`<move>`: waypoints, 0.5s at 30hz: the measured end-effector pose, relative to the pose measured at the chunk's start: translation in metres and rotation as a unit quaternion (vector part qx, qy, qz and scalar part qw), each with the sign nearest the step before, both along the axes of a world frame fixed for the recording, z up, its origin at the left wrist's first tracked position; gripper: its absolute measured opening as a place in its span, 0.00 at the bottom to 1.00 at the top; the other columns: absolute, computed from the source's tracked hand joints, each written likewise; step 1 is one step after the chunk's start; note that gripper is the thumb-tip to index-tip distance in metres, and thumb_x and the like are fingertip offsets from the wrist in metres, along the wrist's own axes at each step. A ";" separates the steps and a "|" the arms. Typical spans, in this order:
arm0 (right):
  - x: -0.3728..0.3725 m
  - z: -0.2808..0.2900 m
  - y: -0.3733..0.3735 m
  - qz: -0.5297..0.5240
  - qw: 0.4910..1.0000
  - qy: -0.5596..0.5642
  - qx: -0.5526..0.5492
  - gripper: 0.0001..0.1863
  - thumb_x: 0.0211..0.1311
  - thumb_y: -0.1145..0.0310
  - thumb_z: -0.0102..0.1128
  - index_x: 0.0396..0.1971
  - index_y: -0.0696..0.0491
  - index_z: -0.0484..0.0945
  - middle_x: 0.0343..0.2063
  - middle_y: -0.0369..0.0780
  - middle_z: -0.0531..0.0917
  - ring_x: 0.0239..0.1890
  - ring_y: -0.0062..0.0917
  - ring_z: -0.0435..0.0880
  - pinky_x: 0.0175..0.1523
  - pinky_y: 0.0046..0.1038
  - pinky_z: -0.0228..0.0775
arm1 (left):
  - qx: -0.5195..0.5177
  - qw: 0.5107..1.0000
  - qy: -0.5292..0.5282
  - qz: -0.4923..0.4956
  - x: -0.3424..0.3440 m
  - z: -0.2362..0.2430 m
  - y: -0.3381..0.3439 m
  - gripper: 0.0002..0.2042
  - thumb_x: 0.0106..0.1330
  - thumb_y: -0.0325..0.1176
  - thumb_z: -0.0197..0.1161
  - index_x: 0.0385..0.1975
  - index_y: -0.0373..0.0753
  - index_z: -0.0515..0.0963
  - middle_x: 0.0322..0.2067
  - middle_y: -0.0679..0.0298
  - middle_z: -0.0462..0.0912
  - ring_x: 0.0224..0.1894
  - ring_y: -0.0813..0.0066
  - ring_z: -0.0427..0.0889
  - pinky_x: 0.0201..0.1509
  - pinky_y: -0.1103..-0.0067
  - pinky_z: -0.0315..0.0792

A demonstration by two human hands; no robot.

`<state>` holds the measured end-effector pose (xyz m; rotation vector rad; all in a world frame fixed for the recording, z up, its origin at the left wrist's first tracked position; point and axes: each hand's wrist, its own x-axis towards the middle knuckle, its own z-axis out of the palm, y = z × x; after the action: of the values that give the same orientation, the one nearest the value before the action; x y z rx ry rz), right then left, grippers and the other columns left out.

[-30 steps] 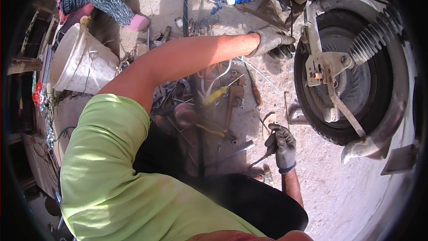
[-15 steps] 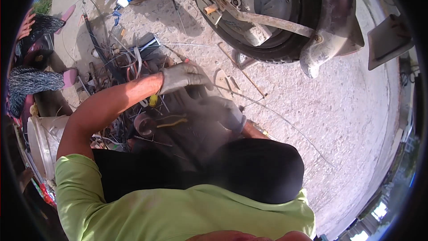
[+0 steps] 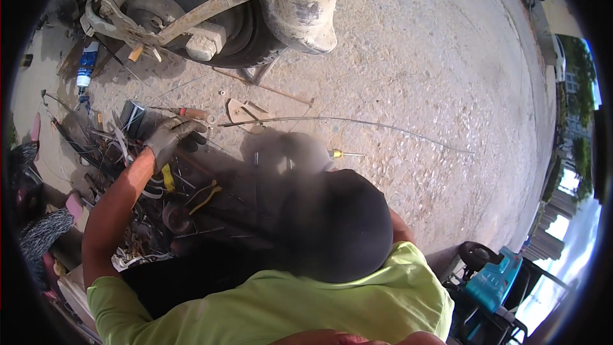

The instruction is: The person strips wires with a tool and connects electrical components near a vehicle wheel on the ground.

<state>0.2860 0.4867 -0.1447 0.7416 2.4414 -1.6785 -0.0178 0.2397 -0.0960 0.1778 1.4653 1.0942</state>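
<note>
My left hand [image 3: 171, 137], in a grey work glove, reaches over a pile of tools and wires at left, its fingers curled together. What they grip is hidden. A small coil spring [image 3: 209, 133] shows by its fingertips. Close by begins a thin dark cable [image 3: 357, 121] that arcs far to the right over the ground. My right hand [image 3: 305, 152], also gloved, is a pale blur above my dark-clothed knee, its fingers unreadable. Beside it is a screwdriver with a yellow handle [image 3: 337, 153]. A reddish-handled tool [image 3: 193, 114] and a flat metal plate [image 3: 241, 111] lie beyond my left hand.
A dusty wheel with a fender [image 3: 297, 9] stands at the top. Yellow-handled pliers [image 3: 205, 197] and a tape roll [image 3: 175, 217] lie near my lap. A blue bottle [image 3: 87, 64] is at far left, above another person's patterned trouser leg [image 3: 45, 233]. A teal vehicle [image 3: 495, 281] stands at lower right.
The view has swung to the right, so the wheel and tools sit further left. My left hand has drawn slightly left of the metal plate. The yellow screwdriver handle now shows beside my right hand.
</note>
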 end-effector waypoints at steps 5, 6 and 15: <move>0.024 -0.007 0.053 -0.025 0.979 0.004 0.200 0.18 0.62 0.66 0.64 0.53 0.51 0.82 0.45 0.46 0.85 0.47 0.40 0.85 0.52 0.37 0.78 | -0.007 0.998 0.061 -0.022 -0.004 -0.010 0.005 0.17 0.75 0.44 0.60 0.50 0.37 0.84 0.45 0.65 0.87 0.48 0.77 0.81 0.53 0.78 0.74; 0.026 -0.009 0.059 -0.022 0.973 -0.009 0.230 0.20 0.61 0.65 0.64 0.54 0.50 0.81 0.47 0.46 0.84 0.49 0.42 0.83 0.54 0.39 0.77 | -0.035 0.998 0.049 -0.016 -0.004 -0.004 0.009 0.16 0.76 0.42 0.60 0.49 0.36 0.84 0.46 0.64 0.87 0.49 0.76 0.82 0.54 0.79 0.74; 0.043 -0.037 0.081 -0.022 0.937 -0.040 0.346 0.26 0.57 0.64 0.66 0.58 0.50 0.78 0.50 0.47 0.80 0.52 0.46 0.79 0.56 0.44 0.73 | -0.062 0.995 0.046 -0.062 -0.016 -0.016 0.017 0.13 0.76 0.39 0.60 0.49 0.38 0.86 0.49 0.68 0.86 0.54 0.81 0.79 0.57 0.83 0.72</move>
<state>0.3294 0.5680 -0.1818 0.8992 2.9697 -0.7311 -0.0333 0.2571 -0.1119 0.2307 1.5783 0.9019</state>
